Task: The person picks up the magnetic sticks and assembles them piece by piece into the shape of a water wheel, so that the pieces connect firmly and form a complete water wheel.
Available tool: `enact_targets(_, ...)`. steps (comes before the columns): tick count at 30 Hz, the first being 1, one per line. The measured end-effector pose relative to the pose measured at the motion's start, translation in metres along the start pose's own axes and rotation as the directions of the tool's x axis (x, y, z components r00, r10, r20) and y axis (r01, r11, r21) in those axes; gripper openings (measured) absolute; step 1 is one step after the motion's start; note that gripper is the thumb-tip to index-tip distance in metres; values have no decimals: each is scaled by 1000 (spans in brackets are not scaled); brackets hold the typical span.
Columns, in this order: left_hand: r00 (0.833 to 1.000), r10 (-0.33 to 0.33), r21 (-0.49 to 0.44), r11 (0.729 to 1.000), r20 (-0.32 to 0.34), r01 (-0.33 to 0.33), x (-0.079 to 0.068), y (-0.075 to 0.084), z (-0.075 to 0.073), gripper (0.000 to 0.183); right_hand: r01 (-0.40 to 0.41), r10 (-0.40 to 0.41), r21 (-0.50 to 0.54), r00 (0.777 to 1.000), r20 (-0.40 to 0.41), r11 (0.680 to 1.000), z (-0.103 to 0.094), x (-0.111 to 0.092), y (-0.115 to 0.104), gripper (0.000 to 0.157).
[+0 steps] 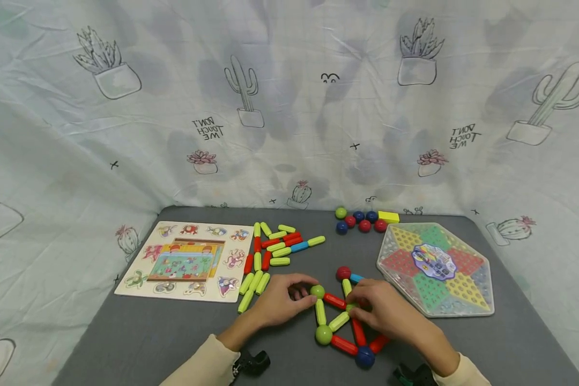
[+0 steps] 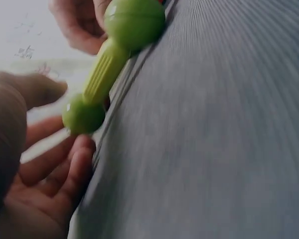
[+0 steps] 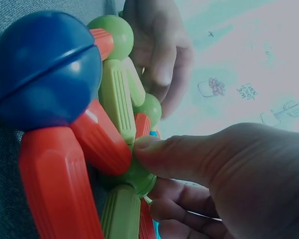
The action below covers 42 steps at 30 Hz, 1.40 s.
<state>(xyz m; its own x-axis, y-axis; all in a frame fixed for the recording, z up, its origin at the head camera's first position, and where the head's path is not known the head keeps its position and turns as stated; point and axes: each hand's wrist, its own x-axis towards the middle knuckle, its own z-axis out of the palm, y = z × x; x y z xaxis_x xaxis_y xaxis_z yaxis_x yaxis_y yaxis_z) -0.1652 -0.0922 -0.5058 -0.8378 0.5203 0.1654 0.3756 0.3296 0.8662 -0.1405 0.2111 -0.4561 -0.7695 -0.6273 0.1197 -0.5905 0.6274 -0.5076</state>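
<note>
A structure of magnetic rods and balls lies on the grey table before me. My right hand [image 1: 386, 306] pinches its middle green ball [image 3: 137, 177], with the thumb laid over it and fingers beneath. My left hand [image 1: 279, 301] is around the far-left green ball [image 1: 317, 291]; in the left wrist view its thumb stands apart from the ball and its fingertips are close below. A yellow-green rod [image 2: 103, 72] joins that ball to a bigger green ball [image 1: 324, 335]. Red rods [image 1: 344, 345] run to a large blue ball [image 1: 365, 356] nearest me. A red ball [image 1: 343, 273] sits at the far end.
Loose red, yellow-green and blue rods [image 1: 280, 261] lie left of centre, beside a wooden puzzle board [image 1: 200, 296]. Several balls [image 1: 341, 213] and a yellow block [image 1: 388, 217] line the back edge. A hexagonal game board [image 1: 400, 262] is at right. A printed curtain [image 1: 289, 107] hangs behind.
</note>
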Motion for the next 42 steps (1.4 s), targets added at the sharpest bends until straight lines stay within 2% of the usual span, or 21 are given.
enact_targets(5,998,45,-126,991,32,-41,-22,-3,-32,33,-10,9,19,1000,11,1000,0,-1,1,5)
enact_targets(8,999,53,-180,982,3,-52,-43,-7,-57,29,-10,10,23,1000,12,1000,1,-1,1,5)
enact_targets(11,999,32,-180,983,-32,-38,-63,-13,-80,25,-4,3,24,1000,15,1000,1,0,1,5)
enact_targets(14,998,35,-85,996,-45,-39,-76,-19,-96,33,-3,2,26,1000,16,1000,0,1,1,5)
enact_targets(17,996,86,100,991,-14,-84,-78,-23,-101,46,-6,6,29,1000,16,1000,0,1,1,5)
enact_targets(20,989,143,274,950,43,-149,-76,-24,-98,51,-6,5,30,1000,14,1000,1,1,0,5)
enact_targets(22,982,172,352,917,77,-188,-75,-23,-95,48,0,-1,30,1000,10,1000,3,2,0,5)
enact_targets(26,976,172,472,855,133,-215,-72,-18,-92,38,2,-3,31,1000,7,1000,4,2,-1,5)
enact_targets(29,977,140,523,827,161,-205,-70,-15,-91,29,-8,8,32,1000,12,999,3,3,-1,5)
enact_targets(31,980,121,526,830,156,-186,-69,-14,-90,27,-12,12,30,1000,15,999,3,4,-1,5)
enact_targets(32,984,109,516,840,141,-167,-69,-14,-90,25,-14,13,26,1000,15,1000,3,4,-1,5)
enact_targets(35,994,73,444,890,79,-101,-63,-9,-86,26,-13,13,13,1000,8,1000,4,5,-2,6)
enact_targets(39,1000,1,246,969,-30,7,-46,4,-72,27,-6,6,9,1000,-5,1000,7,7,-4,7)
enact_targets(42,992,-74,45,996,-99,79,-27,12,-55,27,11,-11,16,1000,-15,1000,10,8,-6,7)
